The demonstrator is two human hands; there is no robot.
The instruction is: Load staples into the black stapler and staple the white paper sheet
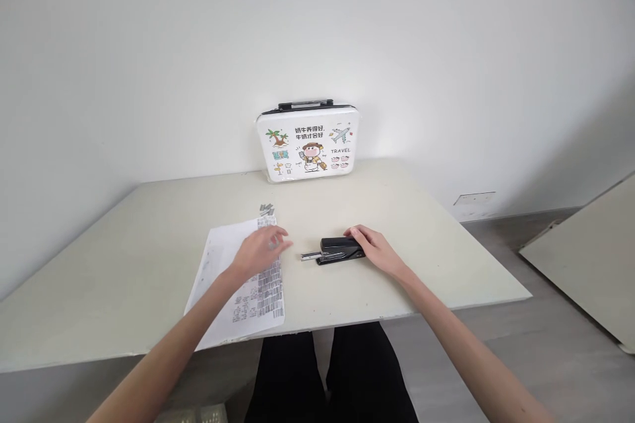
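Observation:
A black stapler [341, 248] lies on the table, its front end pointing left. A metal staple tray [311, 256] sticks out of that front end. My right hand [373, 246] grips the stapler's rear end, thumb and fingers around it. Over the printed sheet of paper [225, 258] hovers my left hand [260, 251], thumb and fingers apart and pointing toward the stapler; nothing held in it can be made out. Beyond the sheet's far edge lie several grey staple strips [266, 209]. My left forearm and hand hide part of the sheet.
A white case [310, 145] with cartoon prints and a black handle stands at the back of the pale table [411, 238], against the wall. The table's front edge runs just before my legs. A white panel [590, 258] stands to the right, past a gap.

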